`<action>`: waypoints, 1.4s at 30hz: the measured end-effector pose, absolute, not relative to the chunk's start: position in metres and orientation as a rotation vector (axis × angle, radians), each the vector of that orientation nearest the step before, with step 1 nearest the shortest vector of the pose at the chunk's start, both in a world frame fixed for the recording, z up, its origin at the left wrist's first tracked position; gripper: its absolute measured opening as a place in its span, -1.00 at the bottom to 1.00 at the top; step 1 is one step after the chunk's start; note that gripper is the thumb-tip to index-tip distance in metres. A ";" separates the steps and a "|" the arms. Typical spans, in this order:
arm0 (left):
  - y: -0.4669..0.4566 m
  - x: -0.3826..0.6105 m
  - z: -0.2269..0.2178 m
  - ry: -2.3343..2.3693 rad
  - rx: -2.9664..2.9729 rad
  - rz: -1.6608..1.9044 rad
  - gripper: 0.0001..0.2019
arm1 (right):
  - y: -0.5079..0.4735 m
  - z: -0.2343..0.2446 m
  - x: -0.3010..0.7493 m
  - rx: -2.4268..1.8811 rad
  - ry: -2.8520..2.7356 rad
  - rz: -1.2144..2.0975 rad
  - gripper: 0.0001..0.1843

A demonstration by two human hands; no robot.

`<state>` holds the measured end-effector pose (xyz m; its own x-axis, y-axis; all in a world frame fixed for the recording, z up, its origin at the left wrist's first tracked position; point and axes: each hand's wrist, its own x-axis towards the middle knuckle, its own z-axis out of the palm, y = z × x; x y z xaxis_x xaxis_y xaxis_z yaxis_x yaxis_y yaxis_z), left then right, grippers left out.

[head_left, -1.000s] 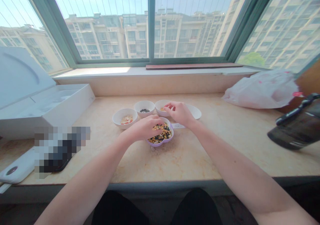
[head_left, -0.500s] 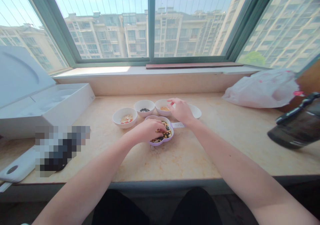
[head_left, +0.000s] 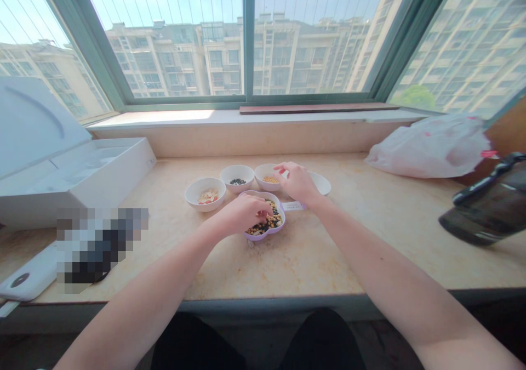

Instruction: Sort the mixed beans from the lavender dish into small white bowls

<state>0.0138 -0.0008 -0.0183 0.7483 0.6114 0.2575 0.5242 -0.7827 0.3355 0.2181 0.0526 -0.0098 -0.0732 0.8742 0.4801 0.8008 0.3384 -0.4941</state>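
Note:
A lilac flower-shaped bowl (head_left: 265,232) of mixed yellow, brown and black beans sits in the middle of the counter. My left hand (head_left: 242,214) rests over its left side, fingers curled into the beans in a pinch. My right hand (head_left: 298,182) hovers between that bowl and a white bowl of yellow beans (head_left: 268,177), fingers pinched together. What either pinch holds is too small to make out. A white bowl with black beans (head_left: 237,177) and a white bowl with pale and red beans (head_left: 205,193) stand to the left. A flat white dish (head_left: 321,183) lies behind my right hand.
An open white box (head_left: 74,178) with its lid raised stands at the left. A white device (head_left: 28,279) lies near the front left edge. A white plastic bag (head_left: 431,148) and a dark bottle (head_left: 485,205) are at the right. A small label (head_left: 292,206) lies beside the lilac bowl.
My right hand has drawn back slightly from over the yellow-bean bowl. My left hand has shifted a little within the lilac bowl, fingers curling tighter.

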 end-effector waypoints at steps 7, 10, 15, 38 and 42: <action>-0.001 0.011 -0.012 0.879 2.697 0.651 -0.76 | 0.048 -0.006 0.217 -1.444 -1.880 0.131 -0.83; -0.003 0.007 -0.005 0.962 2.677 0.808 -0.80 | 0.044 -0.003 0.217 -1.417 -1.872 0.150 -0.83; -0.009 -0.003 0.009 1.118 2.512 1.335 -0.83 | 0.040 0.000 0.219 -1.365 -1.883 0.168 -0.81; -0.011 0.002 0.016 0.711 1.293 1.165 -0.69 | 0.015 0.011 0.203 -0.962 -1.720 1.303 -0.40; -0.008 0.003 0.012 0.631 1.051 1.006 -0.72 | 0.014 0.011 0.201 -0.927 -1.734 1.261 -0.45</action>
